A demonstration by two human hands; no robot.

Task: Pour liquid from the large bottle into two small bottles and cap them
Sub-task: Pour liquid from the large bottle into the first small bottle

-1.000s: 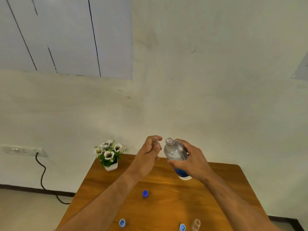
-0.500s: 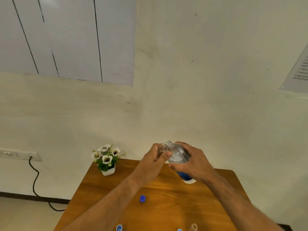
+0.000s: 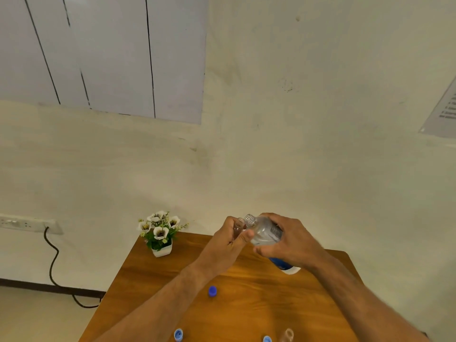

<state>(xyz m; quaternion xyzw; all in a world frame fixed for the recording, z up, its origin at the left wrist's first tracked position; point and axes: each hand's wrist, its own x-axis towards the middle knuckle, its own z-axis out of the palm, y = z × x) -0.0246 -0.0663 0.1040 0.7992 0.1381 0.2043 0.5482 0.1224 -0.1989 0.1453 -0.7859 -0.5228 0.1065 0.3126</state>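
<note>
The large bottle [image 3: 265,233], clear with a blue label at its lower end, is held tilted above the counter [image 3: 246,304], its open threaded mouth leaning left until it meets the rim of a small bottle [image 3: 238,227]. The right hand [image 3: 288,243] wraps the large bottle's body from above, fingers [image 3: 272,218] curled over the far side and thumb beneath, so that only the neck, part of the clear wall and the blue base show. The left hand [image 3: 228,240] grips the small bottle upright, its fingers clamped round it with the thumb pressed on the near side; little more than the small bottle's mouth and a strip of its side can be seen, and whether liquid is passing between the two mouths is too fine to tell. Both forearms reach up from the lower edge of the view. On the counter lie a dark blue cap [image 3: 212,291] below the left wrist and two lighter blue caps [image 3: 178,334] [image 3: 267,338] at the near edge, the right one cut off by the frame, with a second small bottle [image 3: 288,334] just beside it, also cut off. A potted flower [image 3: 160,232] stands at the counter's far left corner.
</note>
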